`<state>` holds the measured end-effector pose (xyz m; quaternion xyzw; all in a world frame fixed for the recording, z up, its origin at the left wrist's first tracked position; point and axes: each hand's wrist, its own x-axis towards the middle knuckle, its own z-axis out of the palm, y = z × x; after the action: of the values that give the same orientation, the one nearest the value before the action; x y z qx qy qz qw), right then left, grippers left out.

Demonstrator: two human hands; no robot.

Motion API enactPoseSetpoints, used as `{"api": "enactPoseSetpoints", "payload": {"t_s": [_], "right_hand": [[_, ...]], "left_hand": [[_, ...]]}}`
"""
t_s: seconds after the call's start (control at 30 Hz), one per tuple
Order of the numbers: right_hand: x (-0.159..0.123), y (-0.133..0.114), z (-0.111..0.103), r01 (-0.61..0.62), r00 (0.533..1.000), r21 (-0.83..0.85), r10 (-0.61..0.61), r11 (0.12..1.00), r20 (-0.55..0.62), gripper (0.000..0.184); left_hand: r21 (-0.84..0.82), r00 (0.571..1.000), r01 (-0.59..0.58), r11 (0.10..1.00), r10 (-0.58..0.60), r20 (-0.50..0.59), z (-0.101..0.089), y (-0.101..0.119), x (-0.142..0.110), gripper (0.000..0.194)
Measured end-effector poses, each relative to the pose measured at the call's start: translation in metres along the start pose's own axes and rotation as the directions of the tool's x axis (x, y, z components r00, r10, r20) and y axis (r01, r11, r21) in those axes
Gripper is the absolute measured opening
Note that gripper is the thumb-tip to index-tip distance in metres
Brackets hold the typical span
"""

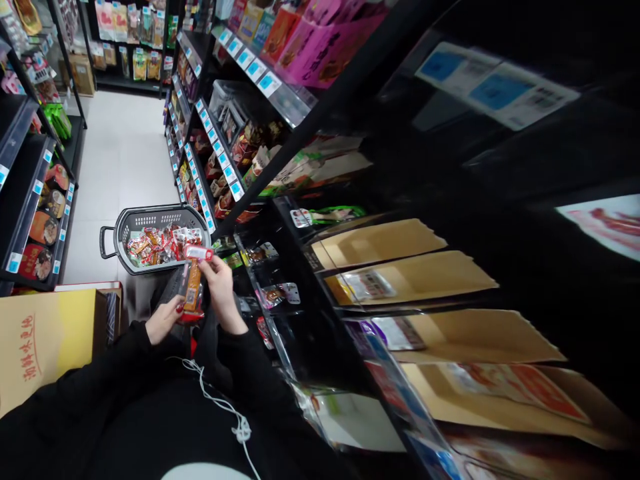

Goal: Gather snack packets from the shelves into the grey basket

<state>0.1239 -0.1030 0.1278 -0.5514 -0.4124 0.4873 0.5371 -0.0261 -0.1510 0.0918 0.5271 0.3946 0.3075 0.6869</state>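
Observation:
Close to my body, my left hand (165,320) is closed on the lower end of a snack packet (193,287) with an orange-brown filling and a red end. The fingers of my right hand (223,290) are pinched at the packet's top, where a red and white label part (199,253) stands out. Just beyond my hands is a dark grey shopping basket (120,237) with several small red and clear snack packets (155,245) heaped inside. Whether the held label part belongs to the same packet I cannot tell.
Shelves with price tags (256,69) and snack bags run along the right. Open cardboard boxes (380,243) hold a few packets at near right. A yellow carton (50,340) stands at left, beside a shelf of round packages (44,227). Pale floor (107,153) stretches along the aisle.

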Motion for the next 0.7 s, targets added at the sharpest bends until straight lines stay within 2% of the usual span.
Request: {"api": "enactPoseSetpoints", "payload": {"t_s": [0.03, 0.1, 0.17, 0.2, 0.23, 0.3, 0.33, 0.37, 0.43, 0.5, 0.6, 0.7], "right_hand": [[0.004, -0.008, -0.002, 0.009, 0.999, 0.043, -0.008, 0.999, -0.031, 0.025], [0.012, -0.021, -0.007, 0.01, 0.999, 0.13, -0.003, 0.991, -0.054, 0.028], [0.015, -0.03, -0.013, -0.004, 0.998, 0.19, 0.015, 0.982, -0.059, 0.032], [0.016, -0.033, -0.016, -0.015, 0.998, 0.213, 0.028, 0.977, -0.059, 0.033], [0.015, -0.036, -0.018, -0.032, 0.998, 0.24, 0.045, 0.97, -0.049, 0.033], [0.011, -0.04, -0.022, -0.104, 0.994, 0.326, 0.104, 0.94, 0.017, 0.032], [0.007, -0.042, -0.024, -0.162, 0.987, 0.386, 0.144, 0.908, 0.075, 0.031], [0.003, -0.044, -0.025, -0.232, 0.972, 0.45, 0.184, 0.862, 0.149, 0.029], [-0.005, -0.046, -0.027, -0.365, 0.926, 0.559, 0.226, 0.744, 0.303, 0.024], [-0.012, -0.045, -0.028, -0.419, 0.899, 0.643, 0.191, 0.641, 0.394, 0.024], [-0.019, -0.037, -0.028, -0.372, 0.919, 0.755, 0.098, 0.54, 0.382, 0.031], [-0.019, -0.033, -0.027, -0.334, 0.936, 0.818, 0.061, 0.468, 0.347, 0.035]], "left_hand": [[0.095, 0.994, -0.063, 0.993, 0.055, 0.091, -0.001, 0.001, -0.002, 0.061], [0.235, 0.946, -0.168, 0.957, 0.09, 0.312, -0.002, 0.001, -0.004, 0.064], [0.455, 0.897, -0.23, 0.86, 0.006, 0.443, 0.0, -0.001, -0.004, 0.061], [0.611, 0.892, -0.242, 0.754, -0.076, 0.446, 0.001, -0.002, -0.004, 0.057], [0.756, 0.898, -0.235, 0.611, -0.161, 0.41, 0.002, -0.005, -0.003, 0.053], [0.922, 0.914, -0.206, 0.327, -0.273, 0.3, 0.003, -0.01, -0.002, 0.044], [0.953, 0.92, -0.187, 0.24, -0.297, 0.255, 0.003, -0.013, -0.001, 0.042], [0.966, 0.922, -0.169, 0.196, -0.315, 0.225, 0.002, -0.016, 0.0, 0.041], [0.974, 0.924, -0.141, 0.179, -0.329, 0.195, 0.001, -0.022, 0.0, 0.042], [0.977, 0.921, -0.134, 0.165, -0.343, 0.184, 0.0, -0.025, 0.0, 0.044], [0.979, 0.912, -0.134, 0.155, -0.366, 0.183, -0.001, -0.027, -0.001, 0.045], [0.982, 0.908, -0.122, 0.142, -0.383, 0.168, -0.002, -0.028, -0.001, 0.046]]}}
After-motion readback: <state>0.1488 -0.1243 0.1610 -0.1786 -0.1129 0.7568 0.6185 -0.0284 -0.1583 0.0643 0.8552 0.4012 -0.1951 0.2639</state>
